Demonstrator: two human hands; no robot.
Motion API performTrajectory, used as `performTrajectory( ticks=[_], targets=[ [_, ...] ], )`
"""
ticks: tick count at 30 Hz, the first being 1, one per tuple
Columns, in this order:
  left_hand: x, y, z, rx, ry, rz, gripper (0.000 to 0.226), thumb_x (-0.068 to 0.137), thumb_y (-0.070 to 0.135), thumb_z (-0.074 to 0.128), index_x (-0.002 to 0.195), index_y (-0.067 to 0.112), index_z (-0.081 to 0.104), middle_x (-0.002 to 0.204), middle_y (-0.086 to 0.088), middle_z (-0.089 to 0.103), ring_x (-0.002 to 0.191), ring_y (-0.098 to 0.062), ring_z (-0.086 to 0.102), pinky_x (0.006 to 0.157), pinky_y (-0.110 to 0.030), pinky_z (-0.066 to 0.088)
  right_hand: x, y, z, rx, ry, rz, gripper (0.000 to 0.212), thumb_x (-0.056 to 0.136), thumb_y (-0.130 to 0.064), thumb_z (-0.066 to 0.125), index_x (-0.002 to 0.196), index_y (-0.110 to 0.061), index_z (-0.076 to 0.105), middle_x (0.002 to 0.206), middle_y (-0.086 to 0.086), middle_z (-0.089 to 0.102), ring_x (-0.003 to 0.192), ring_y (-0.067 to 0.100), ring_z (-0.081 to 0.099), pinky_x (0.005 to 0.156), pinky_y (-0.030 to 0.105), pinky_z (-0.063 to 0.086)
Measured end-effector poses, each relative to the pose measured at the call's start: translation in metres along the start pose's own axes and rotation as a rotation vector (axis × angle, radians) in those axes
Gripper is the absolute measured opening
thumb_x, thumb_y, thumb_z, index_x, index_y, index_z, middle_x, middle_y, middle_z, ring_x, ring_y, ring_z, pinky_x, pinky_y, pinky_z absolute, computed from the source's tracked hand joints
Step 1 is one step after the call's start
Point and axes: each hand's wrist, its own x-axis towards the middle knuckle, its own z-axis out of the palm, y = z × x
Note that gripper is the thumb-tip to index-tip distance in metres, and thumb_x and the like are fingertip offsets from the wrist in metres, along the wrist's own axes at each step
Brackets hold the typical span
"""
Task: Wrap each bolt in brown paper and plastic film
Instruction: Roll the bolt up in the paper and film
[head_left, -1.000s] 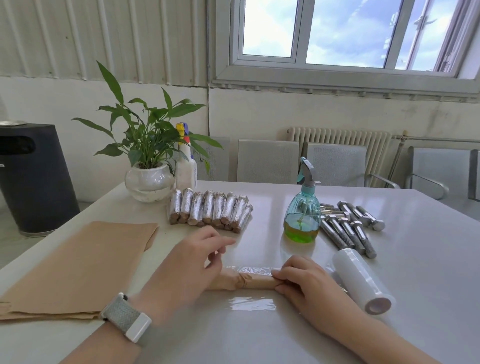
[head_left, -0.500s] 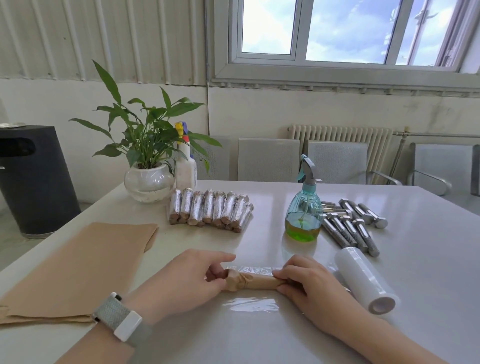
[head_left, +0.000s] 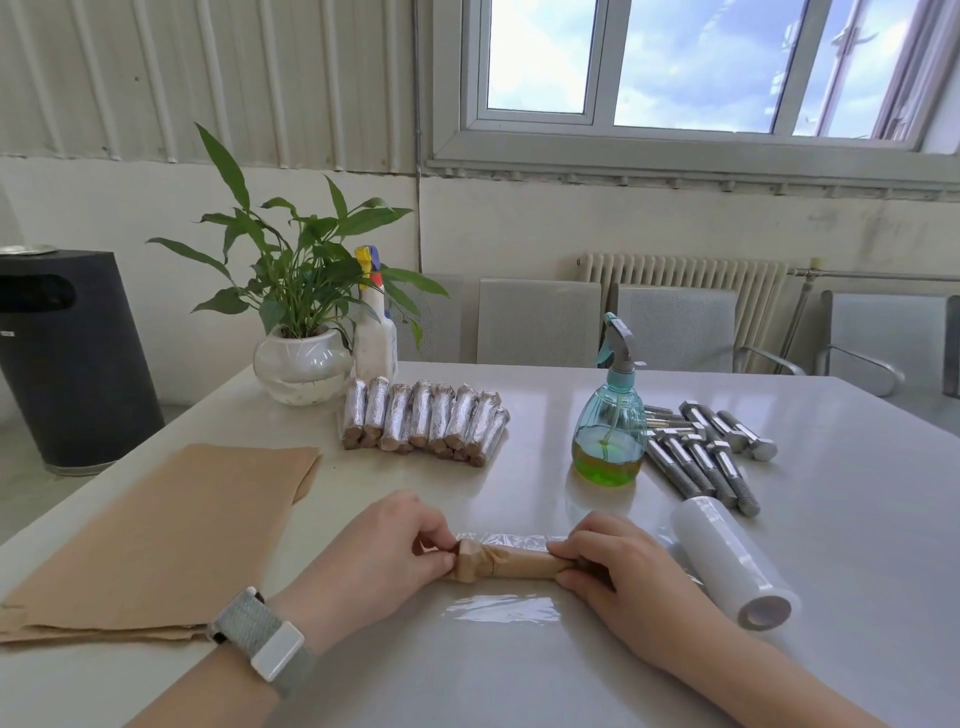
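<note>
The left hand pinches the head end of a paper-wrapped bolt, fingers curled on the crumpled brown paper there. The right hand grips the other end, fingers curled over it. The bolt lies crosswise on the white surface, just in front of the person, on a clear film sheet that shines before and behind it. The paper hugs the shaft smoothly and bunches round the hexagonal head. A watch sits on the left wrist. The film roll lies just right of the right hand. Left lies a stack of brown paper. Farther back, a row of finished bolts glints with film; a spray bottle stands beside bare bolts. A plant stands at the far left corner.
</note>
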Motion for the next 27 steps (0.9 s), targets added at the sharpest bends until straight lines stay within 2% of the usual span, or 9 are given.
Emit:
performTrajectory(
  ticks=[4,7,9,12,15,18,20,24,27],
  targets=[
    [0.001,0.000,0.001,0.044,-0.011,0.011,0.014,0.085,0.032,0.067,0.073,0.036,0.060,0.090,0.014,0.054,0.084,0.000,0.053,0.076,-0.018,0.043,-0.001,-0.001,0.000,-0.005,0.002,0.005,0.020,0.091,-0.024,0.068,0.110,-0.023,0.072,0.092,-0.018,0.050,0.095,0.008,0.053,0.087,0.017,0.039],
    [0.003,0.006,0.004,0.099,-0.036,-0.028,0.016,0.080,0.033,0.063,0.068,0.032,0.053,0.085,0.013,0.054,0.080,-0.004,0.053,0.072,-0.024,0.045,-0.001,-0.002,0.001,-0.009,0.003,0.008,0.019,0.091,-0.025,0.067,0.109,-0.023,0.072,0.093,-0.017,0.050,0.095,0.009,0.053,0.087,0.020,0.039],
    [0.008,0.007,0.001,0.072,-0.098,-0.090,0.014,0.079,0.034,0.064,0.070,0.029,0.055,0.081,0.012,0.058,0.075,-0.004,0.054,0.068,-0.023,0.044,-0.001,-0.002,0.001,-0.011,0.003,0.013,0.019,0.091,-0.025,0.067,0.109,-0.024,0.072,0.094,-0.016,0.051,0.097,0.010,0.053,0.089,0.021,0.040],
    [0.018,0.009,-0.010,-0.001,-0.259,-0.164,0.013,0.080,0.030,0.067,0.071,0.028,0.058,0.071,0.010,0.062,0.057,0.001,0.052,0.050,-0.012,0.038,-0.001,-0.002,0.001,-0.019,0.005,0.010,0.020,0.091,-0.025,0.066,0.110,-0.023,0.072,0.096,-0.013,0.055,0.098,0.011,0.053,0.089,0.023,0.041],
    [0.030,0.017,-0.017,0.024,-0.382,-0.225,0.007,0.079,0.024,0.067,0.077,0.026,0.061,0.063,0.009,0.064,0.044,0.001,0.050,0.041,-0.012,0.034,-0.002,-0.003,0.001,-0.018,0.014,0.015,0.018,0.091,-0.024,0.066,0.108,-0.023,0.072,0.095,-0.012,0.055,0.098,0.012,0.054,0.087,0.023,0.040],
    [0.041,0.027,-0.026,0.062,-0.517,-0.319,0.008,0.076,0.022,0.068,0.082,0.017,0.071,0.069,-0.002,0.070,0.049,-0.011,0.051,0.043,-0.016,0.036,-0.003,-0.003,0.001,-0.020,0.027,0.022,0.018,0.090,-0.024,0.067,0.107,-0.023,0.073,0.096,-0.010,0.058,0.097,0.011,0.054,0.085,0.019,0.038],
    [0.046,0.034,-0.031,0.123,-0.577,-0.360,0.010,0.074,0.024,0.070,0.073,0.014,0.070,0.060,-0.002,0.062,0.045,-0.016,0.043,0.044,-0.018,0.035,-0.002,-0.004,0.001,-0.023,0.027,0.021,0.018,0.090,-0.023,0.067,0.107,-0.022,0.073,0.097,-0.008,0.060,0.097,0.012,0.055,0.085,0.020,0.039],
    [0.052,0.041,-0.032,0.147,-0.619,-0.447,0.025,0.080,0.021,0.069,0.060,0.011,0.057,0.045,0.000,0.051,0.033,-0.015,0.035,0.039,-0.017,0.030,-0.002,-0.004,0.000,-0.031,0.013,0.018,0.019,0.091,-0.024,0.066,0.108,-0.020,0.072,0.100,-0.005,0.061,0.099,0.014,0.055,0.088,0.024,0.040],
    [0.052,0.044,-0.031,0.138,-0.656,-0.478,0.022,0.083,0.019,0.066,0.063,0.012,0.060,0.054,-0.003,0.059,0.043,-0.015,0.044,0.039,-0.016,0.032,-0.001,-0.004,0.000,-0.026,0.008,0.013,0.019,0.091,-0.025,0.065,0.108,-0.020,0.072,0.101,-0.006,0.061,0.099,0.014,0.055,0.089,0.024,0.040]
  ],
)
